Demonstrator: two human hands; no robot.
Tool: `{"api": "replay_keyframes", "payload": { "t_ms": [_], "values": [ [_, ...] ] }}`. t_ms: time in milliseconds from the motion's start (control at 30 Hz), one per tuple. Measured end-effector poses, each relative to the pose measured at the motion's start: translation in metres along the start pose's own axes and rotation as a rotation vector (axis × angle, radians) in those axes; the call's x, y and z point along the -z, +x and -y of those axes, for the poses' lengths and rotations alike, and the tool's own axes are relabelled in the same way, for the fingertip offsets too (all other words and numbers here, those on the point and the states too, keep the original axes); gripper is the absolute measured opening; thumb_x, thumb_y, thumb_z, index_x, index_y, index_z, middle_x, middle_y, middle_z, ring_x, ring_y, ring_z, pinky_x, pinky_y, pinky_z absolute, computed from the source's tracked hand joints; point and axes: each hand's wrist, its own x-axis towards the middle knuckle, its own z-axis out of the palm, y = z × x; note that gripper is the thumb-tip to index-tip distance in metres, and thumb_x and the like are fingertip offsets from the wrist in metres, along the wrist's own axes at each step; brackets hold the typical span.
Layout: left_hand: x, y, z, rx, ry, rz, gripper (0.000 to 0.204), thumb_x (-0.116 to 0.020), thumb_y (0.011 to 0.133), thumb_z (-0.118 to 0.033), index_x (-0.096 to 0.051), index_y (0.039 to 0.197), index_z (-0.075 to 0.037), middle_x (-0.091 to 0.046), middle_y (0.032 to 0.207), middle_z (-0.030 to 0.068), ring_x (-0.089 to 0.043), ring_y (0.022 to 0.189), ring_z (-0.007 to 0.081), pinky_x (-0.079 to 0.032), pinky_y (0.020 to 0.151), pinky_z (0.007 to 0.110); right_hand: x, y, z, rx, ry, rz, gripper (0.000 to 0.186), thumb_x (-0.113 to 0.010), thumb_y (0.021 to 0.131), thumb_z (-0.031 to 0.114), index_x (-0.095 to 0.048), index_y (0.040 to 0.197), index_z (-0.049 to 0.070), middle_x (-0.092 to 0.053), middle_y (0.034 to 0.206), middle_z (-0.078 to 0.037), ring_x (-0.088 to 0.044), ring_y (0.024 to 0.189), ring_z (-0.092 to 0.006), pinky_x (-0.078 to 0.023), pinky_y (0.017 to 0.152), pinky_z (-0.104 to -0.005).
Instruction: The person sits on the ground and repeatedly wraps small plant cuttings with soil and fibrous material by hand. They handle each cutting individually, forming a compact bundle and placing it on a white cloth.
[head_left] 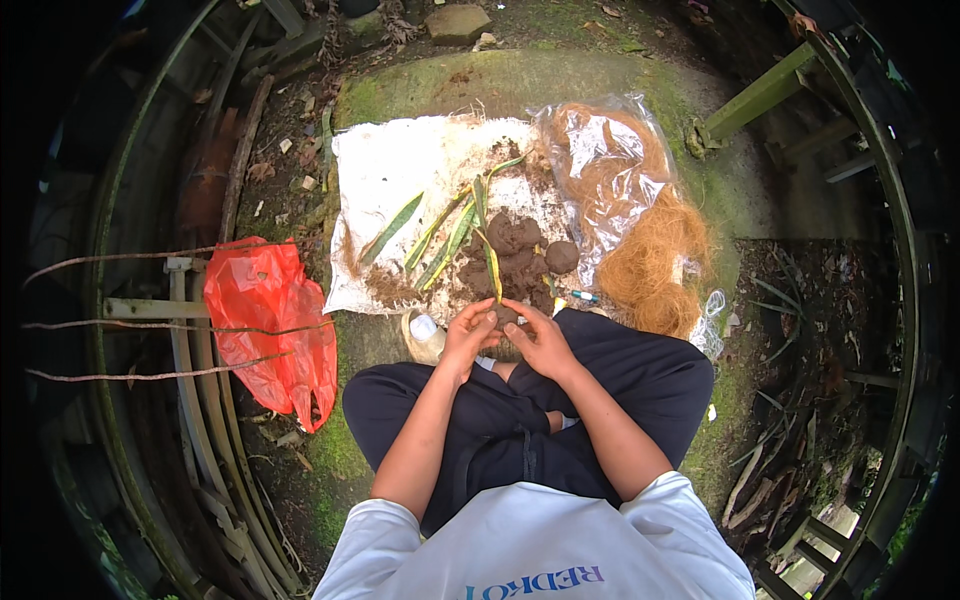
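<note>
My left hand (pixel 470 338) and my right hand (pixel 538 338) close around a dark soil ball (pixel 505 319) with an upright yellow-edged leaf (pixel 491 262) set in it. Beyond them, a heap of dark soil (pixel 512 231) and a separate round ball (pixel 562 257) rest on a dirty white sack (pixel 375 150). More long green leaves with yellow edges (pixel 455 243) lie across the sack. To the right, brown fibre spills from a clear plastic bag (pixel 605 140) into a loose tangle (pixel 650 260).
A red plastic bag (pixel 262 320) lies at left near thin bent rods (pixel 150 373). A white cylindrical object (pixel 424 328) is beside my left hand. White string (pixel 710 320) lies right of my knee. Wooden framework (pixel 760 90) and railings edge the mossy slab (pixel 390 80).
</note>
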Motion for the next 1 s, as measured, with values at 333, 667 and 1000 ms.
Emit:
{"api": "replay_keyframes", "payload": {
  "t_ms": [333, 667, 1000],
  "values": [
    [-0.005, -0.003, -0.004, -0.035, 0.141, -0.024, 0.036, -0.062, 0.1, -0.031, -0.061, 0.13, -0.012, -0.06, 0.099, -0.0016, -0.058, 0.079, 0.0059, -0.047, 0.064, 0.02, 0.0, 0.0, 0.002, -0.041, -0.064, -0.031, 0.036, -0.069, 0.091, 0.015, -0.061, 0.125, 0.008, -0.058, 0.117, -0.012, -0.067, 0.093, -0.023, -0.054, 0.076, -0.0343],
    [-0.003, 0.001, 0.001, -0.016, 0.104, -0.01, 0.036, -0.056, 0.103, -0.028, -0.058, 0.134, -0.007, -0.064, 0.104, 0.0018, -0.062, 0.084, 0.0079, -0.055, 0.071, 0.023, 0.001, -0.003, -0.002, 0.194, -0.212, 0.006, 0.037, -0.062, 0.085, 0.003, -0.066, 0.121, 0.009, -0.05, 0.138, -0.016, -0.057, 0.122, -0.0331, -0.049, 0.101, -0.0413],
    [-0.005, 0.0, -0.003, 0.043, 0.055, -0.011, 0.035, -0.05, 0.106, -0.026, -0.055, 0.135, -0.007, -0.062, 0.112, 0.005, -0.063, 0.085, 0.0099, -0.057, 0.077, 0.025, -0.002, -0.007, 0.005, 0.165, -0.211, -0.021, 0.041, -0.065, 0.089, 0.006, -0.063, 0.129, 0.01, -0.054, 0.14, -0.016, -0.055, 0.127, -0.0341, -0.047, 0.104, -0.0413]
  ]
}}
